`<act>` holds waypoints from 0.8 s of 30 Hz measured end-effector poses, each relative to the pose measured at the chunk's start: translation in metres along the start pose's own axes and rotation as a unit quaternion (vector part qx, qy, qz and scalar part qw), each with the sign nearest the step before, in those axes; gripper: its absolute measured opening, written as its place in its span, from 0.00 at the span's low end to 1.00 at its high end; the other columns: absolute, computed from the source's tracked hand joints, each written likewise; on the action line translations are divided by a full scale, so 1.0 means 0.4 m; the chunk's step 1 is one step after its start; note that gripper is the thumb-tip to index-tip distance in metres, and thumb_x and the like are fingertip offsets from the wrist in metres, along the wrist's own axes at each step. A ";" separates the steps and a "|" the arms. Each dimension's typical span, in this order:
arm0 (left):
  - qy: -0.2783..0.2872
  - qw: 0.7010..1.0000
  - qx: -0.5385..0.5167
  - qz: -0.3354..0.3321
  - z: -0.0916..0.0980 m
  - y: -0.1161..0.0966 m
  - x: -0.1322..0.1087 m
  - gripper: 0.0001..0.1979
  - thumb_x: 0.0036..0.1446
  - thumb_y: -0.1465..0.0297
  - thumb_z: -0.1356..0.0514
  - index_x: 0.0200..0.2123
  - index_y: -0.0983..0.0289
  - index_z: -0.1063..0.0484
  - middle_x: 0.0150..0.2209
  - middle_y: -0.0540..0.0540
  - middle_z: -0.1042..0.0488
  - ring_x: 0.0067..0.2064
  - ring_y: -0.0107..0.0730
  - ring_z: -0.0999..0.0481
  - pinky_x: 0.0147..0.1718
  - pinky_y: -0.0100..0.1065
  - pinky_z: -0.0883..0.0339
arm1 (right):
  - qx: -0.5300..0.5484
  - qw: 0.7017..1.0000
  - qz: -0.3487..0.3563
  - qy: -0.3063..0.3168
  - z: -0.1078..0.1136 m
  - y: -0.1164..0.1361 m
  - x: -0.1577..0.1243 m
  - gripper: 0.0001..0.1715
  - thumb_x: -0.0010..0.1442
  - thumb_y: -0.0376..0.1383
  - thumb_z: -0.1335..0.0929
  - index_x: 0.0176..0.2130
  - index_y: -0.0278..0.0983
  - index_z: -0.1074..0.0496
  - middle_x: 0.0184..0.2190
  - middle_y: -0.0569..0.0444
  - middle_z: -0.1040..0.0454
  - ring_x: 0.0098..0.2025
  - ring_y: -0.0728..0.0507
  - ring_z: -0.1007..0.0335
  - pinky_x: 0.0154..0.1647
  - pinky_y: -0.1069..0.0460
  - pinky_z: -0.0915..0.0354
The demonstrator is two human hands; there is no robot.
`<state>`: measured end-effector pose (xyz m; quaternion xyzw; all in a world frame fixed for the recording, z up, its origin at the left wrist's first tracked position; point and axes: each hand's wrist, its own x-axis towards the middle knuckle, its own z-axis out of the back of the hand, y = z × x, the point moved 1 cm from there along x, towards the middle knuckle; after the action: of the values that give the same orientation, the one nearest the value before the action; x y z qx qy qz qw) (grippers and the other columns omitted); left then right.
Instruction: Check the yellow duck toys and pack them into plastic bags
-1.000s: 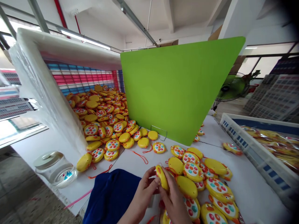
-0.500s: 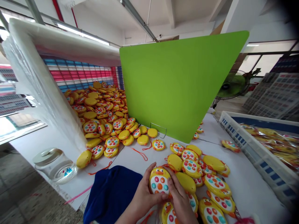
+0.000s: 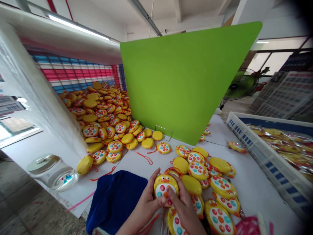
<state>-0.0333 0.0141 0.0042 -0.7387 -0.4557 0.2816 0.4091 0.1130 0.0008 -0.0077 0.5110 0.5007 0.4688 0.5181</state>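
Between my two hands is a yellow duck-faced push-button toy (image 3: 163,190), its white front with coloured buttons turned up toward me. My left hand (image 3: 149,199) grips its left edge, thumb on the lower front. Around its right edge closes my right hand (image 3: 181,199), with the thumb lying over the buttons. An orange cord loop shows at the toy's top. Just right of my hands, more of these duck toys (image 3: 218,217) lie in a loose heap, some face up and some back up. A blue cloth (image 3: 116,199) lies left of my left wrist.
A green board (image 3: 190,85) stands upright behind the hands. Left of it, many duck toys (image 3: 97,107) spill from a plastic-wrapped bin. A clear jar (image 3: 55,173) sits at the table's left edge. At right, a white crate (image 3: 246,138) holds bagged toys.
My right thumb has moved from the toy's right edge onto its front buttons. The camera view has shifted slightly, and a pink patterned item shows more at the bottom right.
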 end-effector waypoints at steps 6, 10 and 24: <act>-0.052 0.996 0.075 0.019 -0.024 -0.004 -0.022 0.55 0.37 0.72 0.25 0.65 0.55 0.51 0.56 0.60 0.30 0.50 0.47 0.25 0.47 0.40 0.29 | 0.025 0.998 -0.012 0.048 0.010 0.046 -0.033 0.29 0.61 0.47 0.33 0.60 0.44 0.37 0.59 0.51 0.34 0.59 0.38 0.38 0.59 0.45 0.38; -0.147 0.980 0.133 -0.025 -0.001 -0.056 -0.018 0.50 0.40 0.70 0.27 0.64 0.57 0.49 0.51 0.57 0.26 0.47 0.44 0.22 0.45 0.38 0.26 | 0.019 0.998 0.024 0.054 0.055 0.098 -0.032 0.31 0.63 0.48 0.35 0.62 0.45 0.41 0.61 0.48 0.37 0.52 0.40 0.30 0.48 0.46 0.29; -0.222 0.975 -0.003 0.011 0.063 -0.069 -0.034 0.36 0.47 0.68 0.29 0.58 0.56 0.37 0.45 0.54 0.22 0.39 0.35 0.20 0.35 0.30 0.23 | -0.297 0.944 0.055 -0.136 0.295 0.053 -0.159 0.13 0.63 0.45 0.35 0.40 0.40 0.28 0.34 0.52 0.23 0.31 0.45 0.27 0.32 0.52 0.31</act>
<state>-0.0713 0.0175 0.0156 -0.6641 -0.5280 0.4413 0.2923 0.2275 -0.0689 0.0130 0.4195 0.2347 0.5498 0.6831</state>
